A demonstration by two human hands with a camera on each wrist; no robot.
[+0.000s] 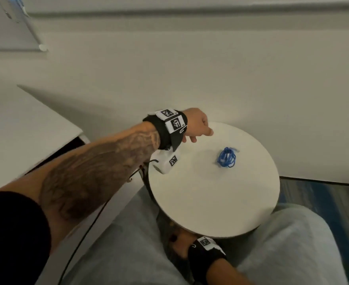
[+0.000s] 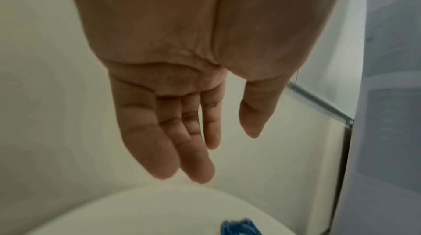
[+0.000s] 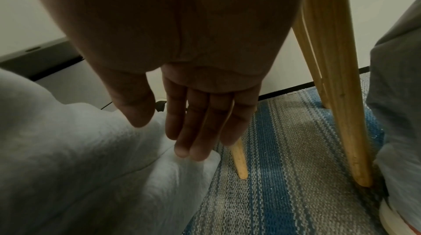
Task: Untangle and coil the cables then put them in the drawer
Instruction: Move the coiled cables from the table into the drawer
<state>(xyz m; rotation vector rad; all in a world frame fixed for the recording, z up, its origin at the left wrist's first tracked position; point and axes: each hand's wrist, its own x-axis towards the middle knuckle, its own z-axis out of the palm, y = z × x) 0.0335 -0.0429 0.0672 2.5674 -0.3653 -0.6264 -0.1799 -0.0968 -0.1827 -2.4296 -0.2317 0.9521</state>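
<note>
A small bundle of blue cable [image 1: 227,157] lies on the round white table [image 1: 210,202], right of its middle; its edge shows as a blue cable [image 2: 239,227] low in the left wrist view. My left hand [image 1: 200,130] hovers over the table's far left edge, left of the cable, holding nothing; its fingers [image 2: 173,149] hang straight and relaxed. My right hand [image 3: 182,127] hangs below the table edge by my left thigh, fingers straight, empty. In the head view only its wrist shows. The drawer [image 1: 70,148] stands slightly open under the white desk at left.
A white desk [image 1: 25,128] stands at left, a white wall behind. My legs in grey trousers [image 1: 128,243] flank the table. Wooden table legs [image 3: 337,95] stand on a blue striped carpet [image 3: 284,167]. A black cord [image 1: 83,235] hangs below my left forearm.
</note>
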